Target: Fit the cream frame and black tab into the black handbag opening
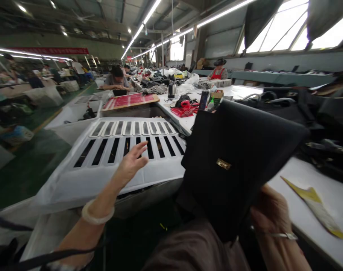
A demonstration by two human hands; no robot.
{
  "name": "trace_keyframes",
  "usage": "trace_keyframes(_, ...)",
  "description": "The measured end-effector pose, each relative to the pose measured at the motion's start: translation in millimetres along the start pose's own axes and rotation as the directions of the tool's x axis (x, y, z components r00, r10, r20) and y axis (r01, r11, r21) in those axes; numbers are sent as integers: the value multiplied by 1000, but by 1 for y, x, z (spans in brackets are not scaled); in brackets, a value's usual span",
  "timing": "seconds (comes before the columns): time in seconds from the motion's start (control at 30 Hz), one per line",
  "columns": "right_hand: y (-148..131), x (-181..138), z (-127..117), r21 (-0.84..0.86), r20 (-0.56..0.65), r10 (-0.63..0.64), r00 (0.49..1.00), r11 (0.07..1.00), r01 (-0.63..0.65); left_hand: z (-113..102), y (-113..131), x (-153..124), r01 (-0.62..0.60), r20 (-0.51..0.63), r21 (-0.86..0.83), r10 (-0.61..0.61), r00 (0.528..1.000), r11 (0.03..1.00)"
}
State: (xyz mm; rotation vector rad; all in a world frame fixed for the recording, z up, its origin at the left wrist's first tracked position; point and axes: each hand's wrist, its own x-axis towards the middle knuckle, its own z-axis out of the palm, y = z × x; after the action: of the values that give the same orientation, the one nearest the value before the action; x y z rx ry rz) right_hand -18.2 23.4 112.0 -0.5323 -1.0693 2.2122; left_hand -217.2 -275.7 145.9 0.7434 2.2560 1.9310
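While the right hand [269, 214] grips the black handbag [239, 158] by its lower edge at lower right of frame, the left hand [132, 162] hovers empty, fingers spread, over the white slotted rack [103, 173] at centre. The black handbag lies right of that hand, long axis tilted up-right, gold clasp [223, 164] facing the camera. Rack slots show dark; contents cannot be told.

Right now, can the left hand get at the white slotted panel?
Probably yes. The left hand is open and right over the white slotted panel, with nothing showing between them. The right hand holds the black bag off to the side, clear of that path.
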Motion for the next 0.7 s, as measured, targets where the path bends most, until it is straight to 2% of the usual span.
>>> trace_keyframes(0.07, 9, 0, 55, 41, 183, 96, 978, 994, -105, 21, 18, 7, -37, 134, -76, 47, 990, 996)
trace_keyframes(0.1, 13, -3, 79, 45, 272, 135, 953, 987, -152, 27, 25, 8, -22, 244, -187, 68, 968, 982)
trace_keyframes(0.17, 20, -10, 117, 33, 419, 205, 884, 970, -241, 26, 33, 6, -6, 265, -217, 65, 962, 976)
trace_keyframes(0.23, 26, -16, 142, 9, 512, 265, 817, 949, -314, 10, 37, -3, -25, 176, -208, 63, 982, 978)
trace_keyframes(0.37, 39, -26, 171, -47, 617, 372, 693, 897, -439, -39, 46, -33, -74, -70, -119, 66, 995, 990)
trace_keyframes(0.47, 52, -41, 192, -100, 690, 442, 573, 842, -529, -67, 56, -65, -34, -137, -81, 22, 990, 996)
trace_keyframes(0.53, 61, -54, 208, -130, 733, 469, 493, 808, -575, -78, 63, -89, 12, -196, 16, -8, 981, 1000)
trace_keyframes(0.57, 65, -61, 215, -144, 749, 479, 458, 792, -593, -82, 66, -100, 22, -261, 116, 9, 965, 993)
trace_keyframes(0.63, 73, -74, 228, -170, 773, 495, 398, 765, -621, -88, 73, -121, 35, -419, 343, 120, 900, 939)
trace_keyframes(0.67, 76, -79, 233, -182, 781, 502, 371, 752, -634, -89, 76, -130, 46, -481, 396, 165, 861, 917)
trace_keyframes(0.7, 79, -84, 237, -190, 790, 504, 348, 742, -643, -90, 78, -138, 49, -530, 377, 172, 830, 925)
